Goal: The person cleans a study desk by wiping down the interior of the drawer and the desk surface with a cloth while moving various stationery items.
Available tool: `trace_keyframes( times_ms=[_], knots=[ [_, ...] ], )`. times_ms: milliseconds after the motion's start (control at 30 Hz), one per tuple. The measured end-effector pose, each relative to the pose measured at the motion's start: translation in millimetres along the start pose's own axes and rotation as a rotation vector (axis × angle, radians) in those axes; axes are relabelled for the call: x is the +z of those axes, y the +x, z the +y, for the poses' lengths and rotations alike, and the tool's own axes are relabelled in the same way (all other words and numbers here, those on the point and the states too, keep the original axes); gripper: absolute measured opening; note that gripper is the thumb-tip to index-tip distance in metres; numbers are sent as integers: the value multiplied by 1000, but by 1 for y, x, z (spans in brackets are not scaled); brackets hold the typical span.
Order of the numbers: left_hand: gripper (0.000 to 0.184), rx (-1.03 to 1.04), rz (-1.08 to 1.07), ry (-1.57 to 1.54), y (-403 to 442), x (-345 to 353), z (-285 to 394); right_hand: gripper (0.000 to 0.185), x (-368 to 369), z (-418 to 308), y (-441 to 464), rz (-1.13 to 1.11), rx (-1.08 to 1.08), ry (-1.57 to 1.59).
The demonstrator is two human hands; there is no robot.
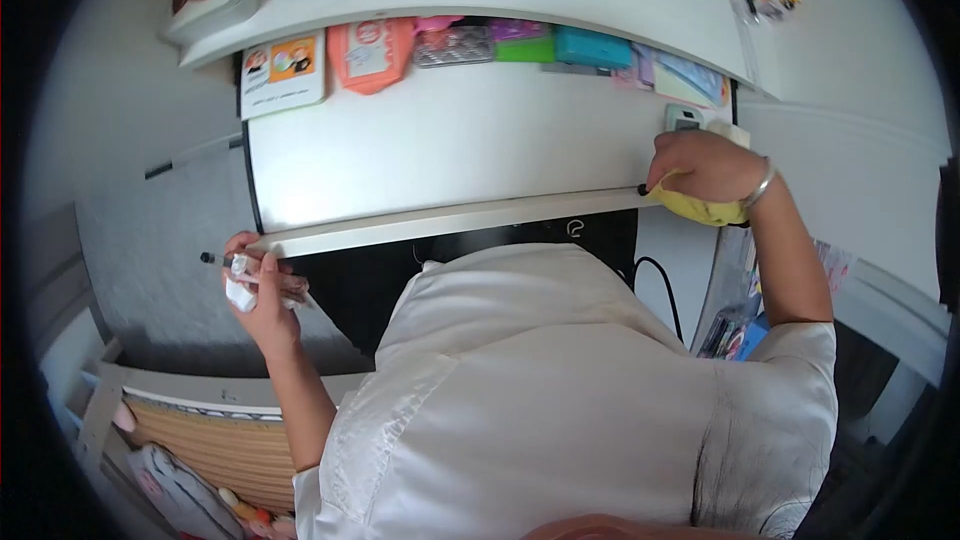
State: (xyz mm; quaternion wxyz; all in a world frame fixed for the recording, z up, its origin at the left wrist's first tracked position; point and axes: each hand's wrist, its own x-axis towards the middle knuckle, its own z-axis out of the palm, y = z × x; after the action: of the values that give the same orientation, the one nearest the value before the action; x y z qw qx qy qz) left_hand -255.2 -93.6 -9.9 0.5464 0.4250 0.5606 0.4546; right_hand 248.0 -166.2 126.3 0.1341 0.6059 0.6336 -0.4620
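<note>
Left hand (262, 285) has its grip clamped on a pen (209, 258) and white wad (240, 295), probably to keep 'em off the drawer (450, 213), right hand (705, 165) clutching a yellow cloth (700, 208).

At the front left corner of an open white drawer (450, 155), the left hand (268, 318) grips a crumpled white wad (240, 288) and a black-tipped slim item (210, 259). The right hand (708, 162), a silver bangle (763, 182) at its wrist, holds a yellow cloth (702, 208) by the front right corner; along the drawer's back lie a white booklet (284, 78), an orange pouch (371, 57) and a teal case (592, 47)
</note>
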Motion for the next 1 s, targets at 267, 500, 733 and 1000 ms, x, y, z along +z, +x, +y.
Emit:
trace_keyframes(
  times_ms=[267,500,733,1000],
  knots=[
    [31,-20,22,30,-1,2,6,14,2,6,-31,702,-428,771],
    [28,-21,32,138,-6,9,18,23,60,27,36,975,-487,179],
    [25,-7,82,127,-4,6,11,40,81,40,11,707,-270,30],
    [27,-32,47,106,-6,6,13,22,79,-26,91,750,-403,-67]
  ],
)
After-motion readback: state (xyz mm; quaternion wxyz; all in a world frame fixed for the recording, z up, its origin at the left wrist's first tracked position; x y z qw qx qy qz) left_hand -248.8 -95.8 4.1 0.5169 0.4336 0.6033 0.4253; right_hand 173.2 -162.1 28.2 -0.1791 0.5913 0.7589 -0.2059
